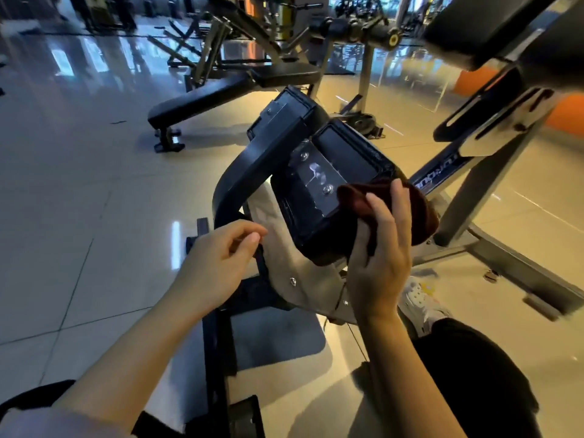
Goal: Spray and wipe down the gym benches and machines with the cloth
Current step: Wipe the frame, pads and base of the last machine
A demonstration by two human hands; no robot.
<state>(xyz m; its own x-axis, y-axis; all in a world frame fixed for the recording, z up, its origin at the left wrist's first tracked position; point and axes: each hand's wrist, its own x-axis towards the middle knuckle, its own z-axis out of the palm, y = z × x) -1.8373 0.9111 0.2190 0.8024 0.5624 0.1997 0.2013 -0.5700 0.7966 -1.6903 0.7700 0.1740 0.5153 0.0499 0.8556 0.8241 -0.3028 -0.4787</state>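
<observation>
Right hand (380, 245) clamps the cloth (420, 213) on the pad's (331, 197) lower-right edge — left hand (221, 257) hovers, fingers loosely curled; open floor (79, 200) at left.

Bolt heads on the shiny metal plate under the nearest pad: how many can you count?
2. One bolt head sits at the metal plate's upper end, another lower down beside the cloth. Others may be hidden.

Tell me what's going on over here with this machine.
A person is wiping down a gym machine. Their right hand holds a dark red cloth against the edge of a black pad, seen from its underside with a bolted metal plate. The left hand rests by the black curved frame, fingers loosely curled, holding nothing. No spray bottle is in view.
</observation>
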